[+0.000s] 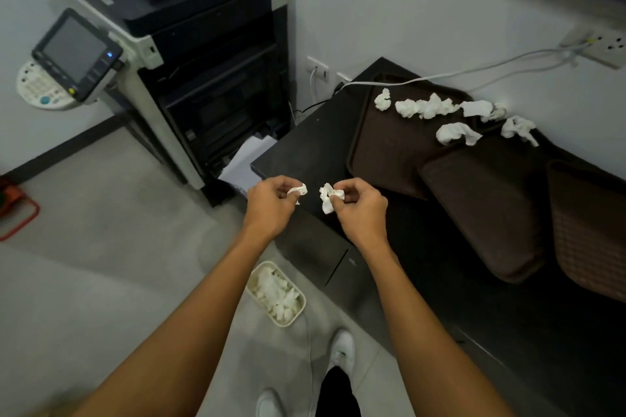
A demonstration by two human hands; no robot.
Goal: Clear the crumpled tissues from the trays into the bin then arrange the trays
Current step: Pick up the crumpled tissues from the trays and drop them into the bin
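The left hand (271, 205) pinches a small wad (298, 189) between thumb and curled fingers. The right hand (363, 210) clamps a second wad (328, 197) the same way, with a loose tail hanging under its fingertips. The hands hover side by side, apart, over the near corner of the counter (305, 152). The bin (284, 324) stands on the floor below them and nearer the person, and many tissues are already in it. More tissues (423, 108) lie in a ragged row across the far end of the back tray (382, 152) and onto the middle tray (481, 213), which lies slanted over the back tray's edge. A third tray (589, 234) lies to the right; whether it touches the middle one I cannot tell, and no tissue shows on it. The wads look almost weightless, soft and easily crushed, so a light pinch anywhere on them should hold, and several could be gathered in one hand. Being so light, they may drift when dropped, so it is probably safer to let go low over the bin. The trays look stiff and flat; they are probably best taken by the raised rims on the long sides, the overlapping one first.
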